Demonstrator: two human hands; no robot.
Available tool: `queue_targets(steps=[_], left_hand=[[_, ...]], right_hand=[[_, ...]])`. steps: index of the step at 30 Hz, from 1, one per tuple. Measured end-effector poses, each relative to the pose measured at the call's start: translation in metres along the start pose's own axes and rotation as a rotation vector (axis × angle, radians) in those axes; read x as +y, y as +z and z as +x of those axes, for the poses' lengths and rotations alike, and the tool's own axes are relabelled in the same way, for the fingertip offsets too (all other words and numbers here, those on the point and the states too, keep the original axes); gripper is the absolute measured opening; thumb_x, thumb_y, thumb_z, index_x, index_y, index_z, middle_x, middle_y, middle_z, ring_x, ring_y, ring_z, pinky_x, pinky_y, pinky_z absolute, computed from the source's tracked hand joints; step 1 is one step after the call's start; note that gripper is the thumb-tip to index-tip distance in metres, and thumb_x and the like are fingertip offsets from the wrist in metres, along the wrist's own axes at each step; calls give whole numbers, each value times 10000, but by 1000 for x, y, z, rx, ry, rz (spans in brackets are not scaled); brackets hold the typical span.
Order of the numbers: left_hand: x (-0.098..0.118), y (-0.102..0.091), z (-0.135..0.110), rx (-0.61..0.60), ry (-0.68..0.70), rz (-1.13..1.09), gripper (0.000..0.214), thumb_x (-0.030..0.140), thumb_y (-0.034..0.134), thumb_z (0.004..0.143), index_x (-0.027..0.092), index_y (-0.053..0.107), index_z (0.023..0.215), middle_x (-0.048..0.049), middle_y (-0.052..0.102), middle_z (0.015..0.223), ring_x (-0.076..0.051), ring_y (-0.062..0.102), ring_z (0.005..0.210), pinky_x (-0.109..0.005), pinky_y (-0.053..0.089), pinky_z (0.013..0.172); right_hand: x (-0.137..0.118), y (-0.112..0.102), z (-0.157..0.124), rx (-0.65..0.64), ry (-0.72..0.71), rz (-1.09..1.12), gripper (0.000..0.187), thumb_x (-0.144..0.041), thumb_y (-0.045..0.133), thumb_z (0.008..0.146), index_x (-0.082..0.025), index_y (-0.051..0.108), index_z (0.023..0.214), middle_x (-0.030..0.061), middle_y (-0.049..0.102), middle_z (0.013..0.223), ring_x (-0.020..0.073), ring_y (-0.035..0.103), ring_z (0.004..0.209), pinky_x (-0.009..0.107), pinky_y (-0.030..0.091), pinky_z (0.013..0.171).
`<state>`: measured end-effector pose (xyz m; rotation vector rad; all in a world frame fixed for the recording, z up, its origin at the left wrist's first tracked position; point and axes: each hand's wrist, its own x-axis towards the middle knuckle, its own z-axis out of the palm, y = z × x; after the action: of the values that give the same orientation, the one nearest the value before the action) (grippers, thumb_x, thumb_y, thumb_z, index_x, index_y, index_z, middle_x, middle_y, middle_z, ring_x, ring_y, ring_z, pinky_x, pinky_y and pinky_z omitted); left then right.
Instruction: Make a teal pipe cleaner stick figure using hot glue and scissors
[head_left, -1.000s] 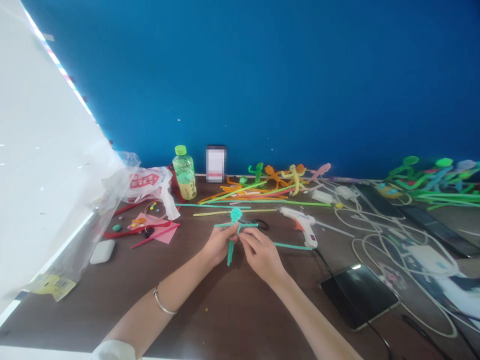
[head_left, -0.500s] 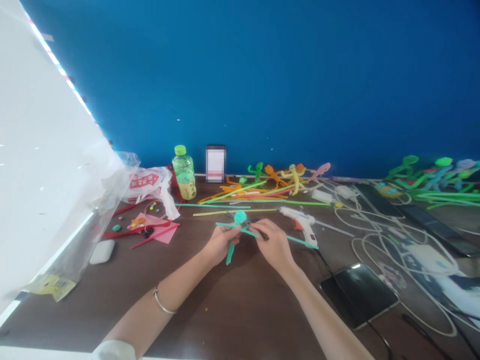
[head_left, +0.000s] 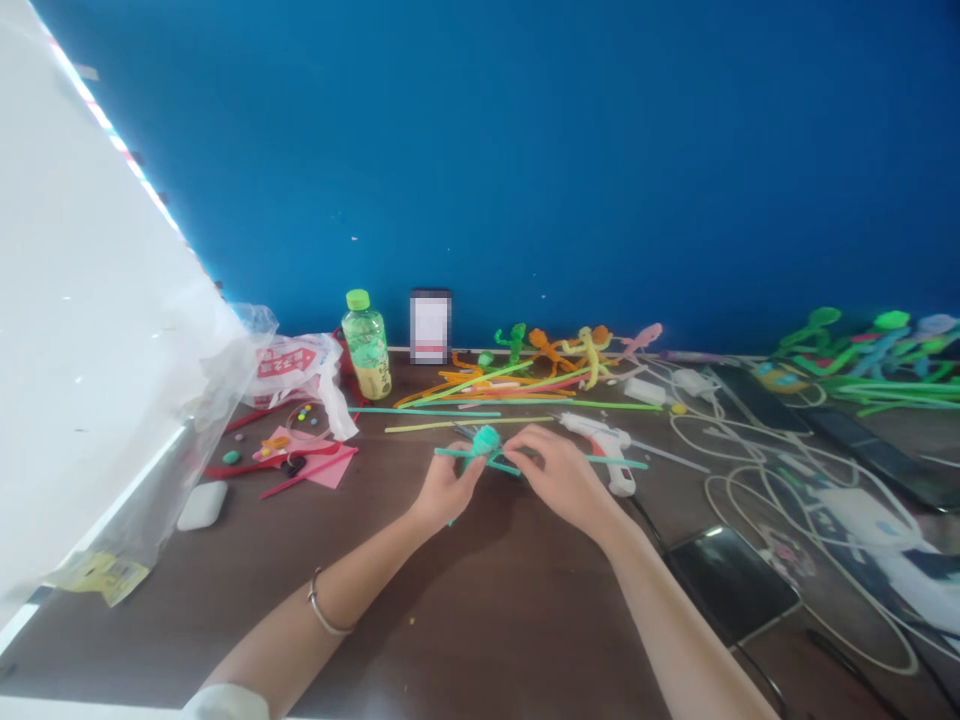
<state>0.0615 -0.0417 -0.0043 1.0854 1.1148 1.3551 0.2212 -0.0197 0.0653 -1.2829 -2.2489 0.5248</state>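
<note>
A teal pipe-cleaner figure [head_left: 486, 440] with a round coiled head is gripped in my left hand [head_left: 442, 492], thumb and fingers closed on its body. My right hand [head_left: 561, 472] pinches the figure's teal pipe cleaner [head_left: 622, 463] just right of the head; its long free end sticks out past the hand to the right. Another short teal end points left above my left hand. Most of the figure's lower part is hidden behind my left hand. Dark pointed tips, too small to make out, show just behind the head.
A white glue gun [head_left: 611, 445] lies right of my hands. Loose pipe cleaners [head_left: 487, 388] and finished figures [head_left: 589, 355] line the back. A bottle [head_left: 365, 345], plastic bag [head_left: 296, 365] and red-handled scissors [head_left: 262, 463] are left; a black tablet-like device [head_left: 735, 585] and cables are right.
The figure has turned in my left hand, and its legs, which hung below, are now mostly hidden. My right hand has shifted slightly up, and the long strand's right end has risen.
</note>
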Motion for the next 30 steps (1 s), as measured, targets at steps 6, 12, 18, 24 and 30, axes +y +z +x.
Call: queue_targets(steps=[6,12,18,24,30], left_hand=[[-1,-1,-1,116,50,32,256,398,607,720,163,525,664,27,465,547,-87,409,513,-219,307,515],[0,5,0,138,-70,-272,313,419,644,684,143,497,675,45,420,546,-62,373,509,-213,312,523],[4,5,0,41,-184,-544,314,363,711,631,121,511,621,38,426,553,-43,351,502,-195,301,504],[12,3,0,-92,-240,-659,264,282,725,634,116,519,642,37,411,577,-40,352,518,-169,272,464],[7,-1,3,-121,-188,-453,255,304,718,636,134,542,706,30,478,607,-53,425,546,-185,343,525]], right_hand=[[-14,21,-14,120,-3,0,164,-221,463,823,-219,626,801,26,618,806,143,577,658,238,440,570],[-15,44,-26,198,-154,-119,246,-184,418,857,-224,653,919,29,624,778,128,589,680,217,437,605],[0,55,-27,278,-225,-177,272,-147,416,856,-218,667,931,36,641,807,143,593,746,231,437,658],[15,42,-19,208,-65,27,179,-216,491,833,-230,669,819,16,644,814,140,600,727,231,445,632],[20,16,-5,91,24,-33,126,-277,532,806,-230,631,744,0,638,796,147,580,671,246,420,593]])
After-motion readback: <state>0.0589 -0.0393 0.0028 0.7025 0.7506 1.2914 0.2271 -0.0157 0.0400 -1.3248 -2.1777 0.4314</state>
